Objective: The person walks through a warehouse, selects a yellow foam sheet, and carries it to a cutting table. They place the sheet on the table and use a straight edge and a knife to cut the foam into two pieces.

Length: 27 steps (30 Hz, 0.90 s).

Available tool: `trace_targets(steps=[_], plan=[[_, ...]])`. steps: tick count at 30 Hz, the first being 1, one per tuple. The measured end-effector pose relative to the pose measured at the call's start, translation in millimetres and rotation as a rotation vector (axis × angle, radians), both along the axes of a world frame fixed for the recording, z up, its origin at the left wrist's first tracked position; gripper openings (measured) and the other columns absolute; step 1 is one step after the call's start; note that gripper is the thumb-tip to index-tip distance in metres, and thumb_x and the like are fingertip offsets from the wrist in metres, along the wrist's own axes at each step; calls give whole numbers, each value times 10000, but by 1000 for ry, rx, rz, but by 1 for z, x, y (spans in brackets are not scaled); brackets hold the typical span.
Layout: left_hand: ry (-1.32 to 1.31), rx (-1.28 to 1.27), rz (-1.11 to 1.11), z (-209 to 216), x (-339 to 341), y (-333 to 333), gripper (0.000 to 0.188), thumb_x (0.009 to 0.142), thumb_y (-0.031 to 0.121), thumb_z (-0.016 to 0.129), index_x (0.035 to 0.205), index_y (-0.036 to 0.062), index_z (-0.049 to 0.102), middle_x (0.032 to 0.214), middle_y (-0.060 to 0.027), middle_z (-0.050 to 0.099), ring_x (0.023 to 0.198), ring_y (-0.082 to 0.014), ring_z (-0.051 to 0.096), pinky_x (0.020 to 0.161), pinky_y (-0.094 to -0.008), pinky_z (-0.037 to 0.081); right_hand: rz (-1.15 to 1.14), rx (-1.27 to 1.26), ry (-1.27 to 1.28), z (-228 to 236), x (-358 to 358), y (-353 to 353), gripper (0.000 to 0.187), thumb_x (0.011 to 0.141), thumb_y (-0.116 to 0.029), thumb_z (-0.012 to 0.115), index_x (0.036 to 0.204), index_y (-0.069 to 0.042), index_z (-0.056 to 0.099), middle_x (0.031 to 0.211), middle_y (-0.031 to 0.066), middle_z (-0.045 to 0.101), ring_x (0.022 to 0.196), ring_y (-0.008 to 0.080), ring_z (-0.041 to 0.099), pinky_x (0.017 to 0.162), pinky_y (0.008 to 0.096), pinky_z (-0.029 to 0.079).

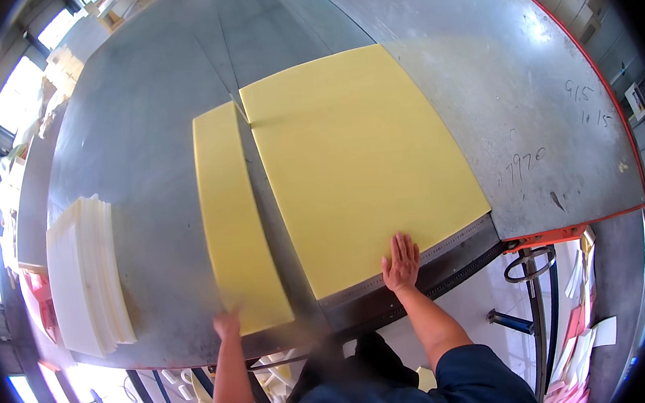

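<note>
A wide yellow foam slab [357, 161] lies flat on the grey metal table [138, 163]. My right hand [401, 262] rests on its near edge, with the fingers stretched out and pointing away from me. To the slab's left lies a narrow yellow foam strip [236, 216], slightly angled, with a dark gap between the two. At the strip's near left corner is my left hand [227, 322]; motion blur smears its fingers, so its grip cannot be made out. A thin upright sliver, perhaps a blade, shows at the gap's far end.
A ruler strip [447, 245] runs along the slab's near edge. White foam sheets [86, 273] stand stacked on the left of the table. A red edge [592, 59] borders the right side. Below the right corner are a ring-shaped handle [528, 266] and foam scraps [575, 333].
</note>
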<state>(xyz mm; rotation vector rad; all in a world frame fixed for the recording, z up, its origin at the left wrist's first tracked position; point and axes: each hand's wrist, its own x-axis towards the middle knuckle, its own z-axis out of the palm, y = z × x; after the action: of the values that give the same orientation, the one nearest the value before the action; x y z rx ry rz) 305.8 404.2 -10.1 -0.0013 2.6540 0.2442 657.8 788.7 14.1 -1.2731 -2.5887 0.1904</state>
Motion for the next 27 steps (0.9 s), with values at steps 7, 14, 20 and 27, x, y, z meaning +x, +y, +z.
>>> trace_targets(steps=[7,14,20,27], plan=[[170,-221,189,77,-12,-110,751,682,539,774,1091,-73,621,1032,-250,668,998,-374,642,847,-444,518,14,-37,-4,-1,-2,1,635,866,-321,549,1422,-65,380,1504,118,336,1410,331,265,1146,512,185],[377,-6,-12,56,92,42,540,750,408,736,1168,86,622,1121,-143,653,1062,-317,609,898,-415,487,38,-68,-6,-3,1,-7,640,873,-333,554,1426,-69,371,1518,112,309,1422,322,237,1146,517,179],[74,297,26,69,169,207,546,728,441,757,1096,63,616,1045,-145,667,993,-305,637,843,-414,503,137,-163,-113,11,3,11,746,831,-413,618,1431,-56,357,1521,146,287,1417,335,239,1132,506,220],[-130,534,-119,188,164,273,391,717,400,747,966,110,665,816,-136,690,802,-317,673,723,-424,529,324,-235,-226,38,2,14,898,750,-463,703,1437,-36,311,1472,218,331,1359,398,319,1089,486,308]])
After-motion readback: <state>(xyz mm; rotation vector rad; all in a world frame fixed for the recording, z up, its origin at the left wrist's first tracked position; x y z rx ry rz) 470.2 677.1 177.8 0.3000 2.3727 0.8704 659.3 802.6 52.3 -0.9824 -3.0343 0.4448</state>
